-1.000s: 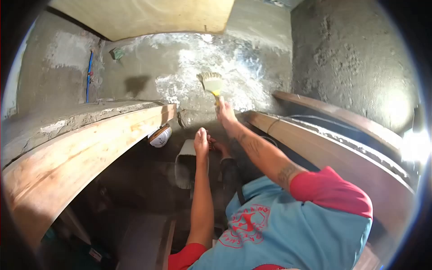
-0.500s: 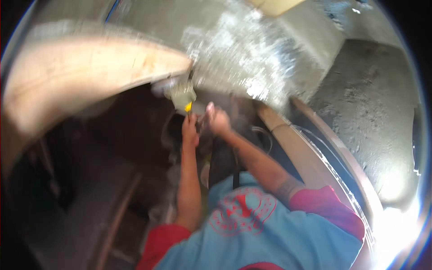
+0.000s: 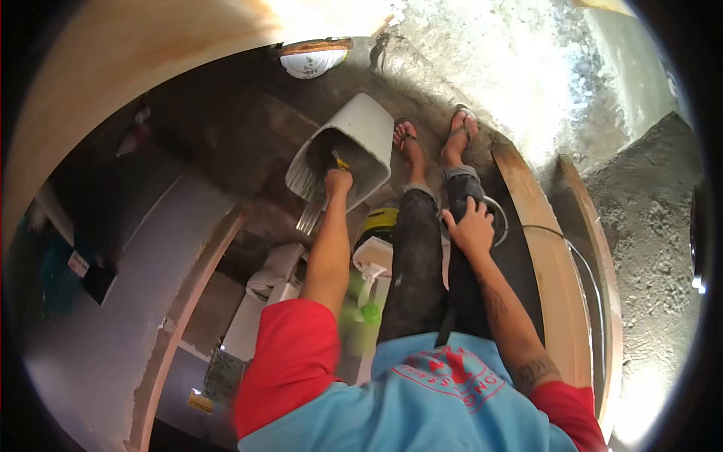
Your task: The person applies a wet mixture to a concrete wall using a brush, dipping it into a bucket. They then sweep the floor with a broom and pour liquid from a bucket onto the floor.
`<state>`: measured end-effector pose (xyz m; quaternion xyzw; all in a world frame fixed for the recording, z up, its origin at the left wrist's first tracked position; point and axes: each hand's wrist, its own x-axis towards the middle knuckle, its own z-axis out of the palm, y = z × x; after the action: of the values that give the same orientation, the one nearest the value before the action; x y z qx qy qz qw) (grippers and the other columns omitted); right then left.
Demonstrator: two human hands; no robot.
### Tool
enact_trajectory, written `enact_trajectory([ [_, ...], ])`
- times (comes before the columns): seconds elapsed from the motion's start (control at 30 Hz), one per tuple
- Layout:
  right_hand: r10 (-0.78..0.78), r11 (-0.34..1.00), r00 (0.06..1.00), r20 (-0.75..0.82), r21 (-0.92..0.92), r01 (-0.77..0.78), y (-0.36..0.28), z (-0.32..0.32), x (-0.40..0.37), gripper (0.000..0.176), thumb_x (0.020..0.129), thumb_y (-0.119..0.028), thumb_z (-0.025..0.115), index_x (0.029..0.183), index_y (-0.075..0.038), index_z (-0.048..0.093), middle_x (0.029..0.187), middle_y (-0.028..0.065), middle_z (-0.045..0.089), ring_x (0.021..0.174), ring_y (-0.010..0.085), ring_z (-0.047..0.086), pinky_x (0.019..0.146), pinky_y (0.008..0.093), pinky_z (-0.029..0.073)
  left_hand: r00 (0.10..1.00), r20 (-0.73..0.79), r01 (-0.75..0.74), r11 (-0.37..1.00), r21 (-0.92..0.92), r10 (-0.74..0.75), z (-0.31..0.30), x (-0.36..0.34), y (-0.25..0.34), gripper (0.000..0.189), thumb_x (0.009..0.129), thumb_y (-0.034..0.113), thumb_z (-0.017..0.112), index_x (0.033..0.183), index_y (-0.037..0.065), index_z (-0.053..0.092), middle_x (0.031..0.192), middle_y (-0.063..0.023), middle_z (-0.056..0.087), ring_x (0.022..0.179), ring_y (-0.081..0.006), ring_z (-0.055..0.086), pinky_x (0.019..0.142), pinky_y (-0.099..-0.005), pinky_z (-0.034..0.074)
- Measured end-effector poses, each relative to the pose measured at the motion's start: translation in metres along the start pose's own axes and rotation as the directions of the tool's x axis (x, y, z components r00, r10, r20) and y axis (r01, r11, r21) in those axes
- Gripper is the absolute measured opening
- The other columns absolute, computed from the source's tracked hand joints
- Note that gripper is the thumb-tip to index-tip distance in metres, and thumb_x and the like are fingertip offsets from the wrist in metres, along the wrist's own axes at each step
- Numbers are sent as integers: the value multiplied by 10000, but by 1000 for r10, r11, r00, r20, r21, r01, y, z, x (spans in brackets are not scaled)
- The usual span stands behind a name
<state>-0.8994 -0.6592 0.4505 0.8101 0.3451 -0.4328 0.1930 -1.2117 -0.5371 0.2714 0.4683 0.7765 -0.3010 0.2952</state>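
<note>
My left hand (image 3: 339, 181) reaches into the mouth of a white bucket (image 3: 360, 120), closed around a yellow-handled tool (image 3: 343, 164). The tool's far end lies in the bucket's shadowed inside. The bucket leans with its opening toward me, and pale streaks run along its near-left wall. My right hand (image 3: 473, 228) rests on my dark trouser leg near the knee, fingers spread and holding nothing. Beside that hand curves a pale ring (image 3: 497, 220).
Curved wooden edges (image 3: 546, 248) run along the right, with a cable (image 3: 584, 264) across them. A yellow-and-black container (image 3: 379, 224) stands below the bucket. A white round container (image 3: 312, 60) lies beyond it. A large curved panel (image 3: 135, 68) spans the upper left.
My view has tilted down toward my feet. The left hand with the yellow-handled tool has gone from near the curved panel's tip into the bucket. The right hand has moved onto my leg.
</note>
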Motion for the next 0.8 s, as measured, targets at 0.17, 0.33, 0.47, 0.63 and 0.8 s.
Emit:
enact_trajectory([
  [0.17,-21,1000,999,-27,-18,21,0,5,9,748,763,-568,584,1267,-39,427,1236,207,450,1011,404,494,762,474,481,999,-32,-8,997,-78,5,37,63,32,312,826,257,502,923,-9,632,989,-228,621,931,-371,608,770,-431,508],
  [0.33,-36,998,999,-16,-53,35,-5,8,8,714,761,-539,604,1236,-32,440,1221,204,459,991,391,503,748,455,484,948,-197,-282,946,-161,249,63,88,1,400,848,318,531,799,-65,637,747,-200,651,737,-304,649,635,-397,479],
  [0.47,-62,994,997,-56,-93,57,-4,16,7,693,760,-529,606,1216,-32,449,1196,197,475,970,386,515,734,454,490,970,-46,-234,874,-426,238,37,62,-31,443,876,336,494,782,-72,639,669,-241,610,702,-397,612,622,-446,457],
  [0.63,-32,997,999,-10,-72,31,-11,8,-1,667,777,-522,589,1221,-39,472,1193,203,498,976,400,522,791,449,468,982,83,-77,760,-646,170,-6,4,-53,499,892,407,483,733,-48,610,544,-139,544,489,-224,518,506,-357,410],
  [0.8,-20,997,1000,-13,-79,19,-11,8,-4,664,784,-540,566,1219,-46,480,1179,193,504,987,398,520,799,443,466,981,-67,-190,848,-494,180,-24,-33,-87,467,904,398,491,718,-11,615,527,-41,498,479,-125,478,470,-295,374],
])
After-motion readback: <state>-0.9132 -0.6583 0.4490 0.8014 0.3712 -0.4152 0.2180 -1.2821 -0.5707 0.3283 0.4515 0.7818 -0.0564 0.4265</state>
